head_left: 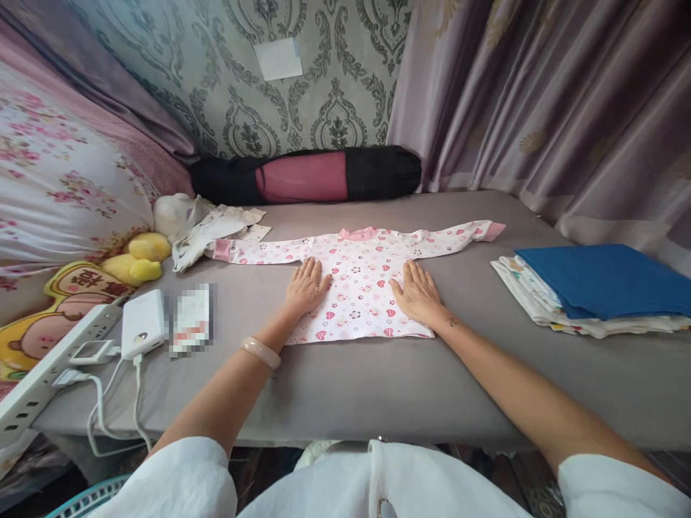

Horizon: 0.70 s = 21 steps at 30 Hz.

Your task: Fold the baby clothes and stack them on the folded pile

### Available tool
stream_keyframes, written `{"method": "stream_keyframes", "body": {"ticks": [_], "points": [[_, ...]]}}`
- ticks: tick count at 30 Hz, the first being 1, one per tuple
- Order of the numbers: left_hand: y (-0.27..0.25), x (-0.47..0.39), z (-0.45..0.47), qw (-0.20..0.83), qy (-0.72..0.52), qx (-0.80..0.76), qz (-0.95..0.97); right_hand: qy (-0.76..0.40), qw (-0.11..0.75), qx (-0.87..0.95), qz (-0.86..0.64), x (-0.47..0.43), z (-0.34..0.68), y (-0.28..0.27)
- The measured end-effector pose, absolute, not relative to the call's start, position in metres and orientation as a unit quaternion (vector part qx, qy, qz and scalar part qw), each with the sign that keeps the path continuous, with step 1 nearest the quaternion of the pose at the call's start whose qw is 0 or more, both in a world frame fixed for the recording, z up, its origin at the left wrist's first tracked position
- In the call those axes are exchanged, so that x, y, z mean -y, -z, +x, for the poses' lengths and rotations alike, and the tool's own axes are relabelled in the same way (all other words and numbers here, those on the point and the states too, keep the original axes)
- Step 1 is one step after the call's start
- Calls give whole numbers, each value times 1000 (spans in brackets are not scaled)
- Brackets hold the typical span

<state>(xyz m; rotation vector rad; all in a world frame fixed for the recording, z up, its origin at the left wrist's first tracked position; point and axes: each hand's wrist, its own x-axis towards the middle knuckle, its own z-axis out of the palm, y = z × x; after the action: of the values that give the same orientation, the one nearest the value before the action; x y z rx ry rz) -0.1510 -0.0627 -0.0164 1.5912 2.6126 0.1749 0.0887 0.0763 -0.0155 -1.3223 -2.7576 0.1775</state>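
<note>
A small white long-sleeved shirt (361, 288) with pink hearts lies spread flat, its pink collar pointing away from me and both sleeves stretched out sideways. My left hand (309, 288) rests flat on the left side of its body, just under the sleeve, with fingers extended. On the opposite side edge, my right hand (418, 291) lies palm down, thumb apart from the fingers. Neither hand grips the cloth. Parts of the shirt's side edges are hidden beneath the hands.
The shirt lies on a grey-covered surface (345, 403). Folded cloths with a blue one (604, 280) on top sit at right. At left are a power strip (59, 367), a white power bank (143, 324) with cables, and plush toys (145, 255). A black-and-pink roll (302, 176) lies behind.
</note>
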Motion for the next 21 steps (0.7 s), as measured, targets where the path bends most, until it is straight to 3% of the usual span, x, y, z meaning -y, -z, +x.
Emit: {"method": "stream_keyframes", "body": {"ticks": [9,14,21], "points": [[-5,34,-142,-27,4,-854,519,-14,41,915,-402,-73,76,7],[9,12,-137,-12,-56,-809,586,-84,38,942,-322,-60,67,11],[21,4,-164,28,-85,-824,560,-80,51,945,-314,-80,97,17]]}}
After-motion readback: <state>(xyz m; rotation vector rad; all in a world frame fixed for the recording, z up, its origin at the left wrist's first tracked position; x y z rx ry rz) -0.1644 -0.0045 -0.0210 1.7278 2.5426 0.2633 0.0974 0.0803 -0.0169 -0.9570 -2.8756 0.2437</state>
